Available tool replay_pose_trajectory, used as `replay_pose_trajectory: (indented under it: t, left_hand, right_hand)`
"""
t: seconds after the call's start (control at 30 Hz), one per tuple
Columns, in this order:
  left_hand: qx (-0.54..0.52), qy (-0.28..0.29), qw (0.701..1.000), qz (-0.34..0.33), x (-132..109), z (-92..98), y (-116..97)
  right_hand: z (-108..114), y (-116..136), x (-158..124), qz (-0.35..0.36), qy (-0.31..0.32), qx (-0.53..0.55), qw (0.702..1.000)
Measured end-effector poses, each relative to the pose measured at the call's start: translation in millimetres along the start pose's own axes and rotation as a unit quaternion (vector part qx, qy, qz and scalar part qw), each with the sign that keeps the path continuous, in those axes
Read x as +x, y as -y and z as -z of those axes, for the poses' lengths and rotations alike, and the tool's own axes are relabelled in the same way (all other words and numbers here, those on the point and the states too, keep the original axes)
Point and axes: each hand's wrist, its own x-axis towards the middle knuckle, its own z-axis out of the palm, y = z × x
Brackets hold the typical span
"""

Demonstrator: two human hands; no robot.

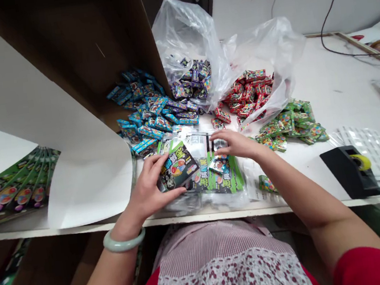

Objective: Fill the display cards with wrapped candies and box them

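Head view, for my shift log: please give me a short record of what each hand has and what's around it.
Left hand: holds a dark printed card
Left wrist: pale bangle
Right hand: fingers rest on a clear plastic sleeve
Under the hands: green printed packets
Piles ahead: blue packets, purple packets, red packets, green packets
Behind the piles: clear plastic bag
On the right of the bench: tape dispenser
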Motion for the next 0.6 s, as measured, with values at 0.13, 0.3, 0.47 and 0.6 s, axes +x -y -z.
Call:
replay_pose_trajectory:
  t: [0.13,0.3,0.47,0.6]
  left_hand:
    - [0.013,-0.001,1.000,0.013,-4,1.1,7]
    - [0.018,0.038,0.999,-0.020,3,-5.2,4]
    - [0.038,0.047,0.996,-0.065,9,-6.8,-2]
    - [0.037,0.059,0.993,-0.095,11,-7.2,-5]
  right_hand:
    - [-20,9,-34,-0.094,-0.118,-0.079,0.985]
    - [-46,21,-59,-0.092,-0.107,-0.103,0.985]
    - [0,42,-65,0.036,-0.160,0.004,0.986]
    - [35,63,-61,0.133,0.013,-0.022,0.991]
